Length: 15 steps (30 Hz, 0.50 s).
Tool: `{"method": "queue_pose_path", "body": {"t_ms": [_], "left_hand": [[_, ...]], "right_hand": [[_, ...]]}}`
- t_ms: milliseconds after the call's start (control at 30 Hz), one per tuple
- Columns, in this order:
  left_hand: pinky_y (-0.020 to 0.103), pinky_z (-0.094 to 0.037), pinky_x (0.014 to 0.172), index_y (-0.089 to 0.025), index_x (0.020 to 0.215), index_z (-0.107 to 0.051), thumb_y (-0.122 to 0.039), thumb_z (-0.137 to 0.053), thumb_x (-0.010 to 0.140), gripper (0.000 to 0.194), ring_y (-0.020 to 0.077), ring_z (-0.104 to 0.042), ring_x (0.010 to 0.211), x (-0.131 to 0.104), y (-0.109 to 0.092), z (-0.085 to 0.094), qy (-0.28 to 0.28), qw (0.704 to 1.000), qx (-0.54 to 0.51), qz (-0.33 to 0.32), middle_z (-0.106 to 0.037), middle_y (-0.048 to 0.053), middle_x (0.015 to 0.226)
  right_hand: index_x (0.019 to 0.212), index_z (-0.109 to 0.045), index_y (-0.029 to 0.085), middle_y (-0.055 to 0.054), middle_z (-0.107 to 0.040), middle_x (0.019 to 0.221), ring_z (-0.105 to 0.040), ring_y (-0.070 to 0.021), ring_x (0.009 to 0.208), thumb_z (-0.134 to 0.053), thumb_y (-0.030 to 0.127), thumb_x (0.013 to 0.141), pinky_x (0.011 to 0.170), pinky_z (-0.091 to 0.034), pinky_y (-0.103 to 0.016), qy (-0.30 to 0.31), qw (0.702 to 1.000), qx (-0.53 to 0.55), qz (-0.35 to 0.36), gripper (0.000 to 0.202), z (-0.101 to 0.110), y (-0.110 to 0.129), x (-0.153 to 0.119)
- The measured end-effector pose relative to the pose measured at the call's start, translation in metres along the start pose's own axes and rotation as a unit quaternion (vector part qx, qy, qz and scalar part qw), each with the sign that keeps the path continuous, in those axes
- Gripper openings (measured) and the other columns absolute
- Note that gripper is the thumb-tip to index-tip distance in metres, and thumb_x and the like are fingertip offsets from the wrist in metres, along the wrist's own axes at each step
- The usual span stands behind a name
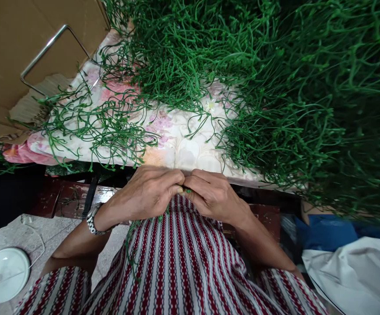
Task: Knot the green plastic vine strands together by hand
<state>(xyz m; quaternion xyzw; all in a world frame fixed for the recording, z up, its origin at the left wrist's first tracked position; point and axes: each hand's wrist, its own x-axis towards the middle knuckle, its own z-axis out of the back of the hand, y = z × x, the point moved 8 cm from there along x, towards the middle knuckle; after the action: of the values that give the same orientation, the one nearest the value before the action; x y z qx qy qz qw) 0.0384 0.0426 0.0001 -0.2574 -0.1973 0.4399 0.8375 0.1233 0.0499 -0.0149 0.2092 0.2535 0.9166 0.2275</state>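
Observation:
My left hand [153,190] and my right hand [211,192] meet at the front edge of a flowered cloth [188,151]. The fingers of both are closed, thumbs against forefingers, with a small green bit [187,190] showing between the fingertips. Thin green stems [131,245] hang below my left hand over the striped garment. Beyond the hands, a large heap of curly green stems [190,57] covers the back and right of the cloth. A looser, thinner scatter of stems [111,131] lies at the left.
A cardboard box [9,48] with a bent metal rod [42,52] stands at the upper left. On the floor at lower left is a round white lid-like object [4,273]. White fabric [357,271] and a blue item [328,232] lie at lower right.

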Motion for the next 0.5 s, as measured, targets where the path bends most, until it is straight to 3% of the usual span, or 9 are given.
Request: {"method": "queue_pose_path", "body": {"t_ms": [167, 267, 367, 500], "left_hand": [[0.026, -0.034, 0.056, -0.016, 0.066, -0.049, -0.015, -0.040, 0.086, 0.022, 0.0112, -0.045, 0.056, -0.002, -0.003, -0.001, 0.016, 0.999, 0.004, -0.032, -0.049, -0.001, 0.059], [0.024, -0.032, 0.052, -0.015, 0.062, -0.050, -0.015, -0.045, 0.085, 0.023, 0.0090, -0.044, 0.052, -0.001, -0.002, 0.000, -0.001, 0.991, -0.112, -0.070, -0.048, -0.002, 0.055], [0.022, -0.036, 0.051, -0.014, 0.067, -0.057, -0.021, -0.051, 0.084, 0.019, 0.0082, -0.049, 0.051, 0.000, 0.002, 0.000, -0.029, 0.962, -0.255, -0.091, -0.053, -0.001, 0.055], [0.023, -0.042, 0.053, -0.015, 0.071, -0.063, -0.024, -0.056, 0.082, 0.017, 0.0095, -0.054, 0.052, -0.001, 0.008, -0.007, -0.053, 0.932, -0.348, -0.086, -0.059, 0.001, 0.056]], "right_hand": [[0.079, -0.057, 0.014, -0.003, -0.055, 0.067, -0.047, -0.0129, 0.065, -0.048, 0.021, 0.086, 0.060, -0.040, -0.026, -0.029, 0.998, 0.043, 0.019, 0.014, 0.000, 0.003, -0.004], [0.076, -0.057, 0.013, -0.001, -0.053, 0.064, -0.046, -0.0111, 0.062, -0.050, 0.019, 0.085, 0.058, -0.040, -0.024, -0.060, 0.991, 0.109, 0.046, 0.013, 0.004, 0.007, -0.003], [0.074, -0.056, 0.013, 0.000, -0.050, 0.061, -0.045, -0.0089, 0.058, -0.051, 0.019, 0.085, 0.055, -0.038, -0.022, -0.085, 0.971, 0.213, 0.061, 0.013, 0.007, 0.007, -0.001], [0.074, -0.055, 0.015, 0.003, -0.046, 0.059, -0.043, -0.0068, 0.055, -0.051, 0.022, 0.086, 0.052, -0.036, -0.019, -0.115, 0.937, 0.322, 0.064, 0.014, 0.006, 0.006, 0.000]]}}
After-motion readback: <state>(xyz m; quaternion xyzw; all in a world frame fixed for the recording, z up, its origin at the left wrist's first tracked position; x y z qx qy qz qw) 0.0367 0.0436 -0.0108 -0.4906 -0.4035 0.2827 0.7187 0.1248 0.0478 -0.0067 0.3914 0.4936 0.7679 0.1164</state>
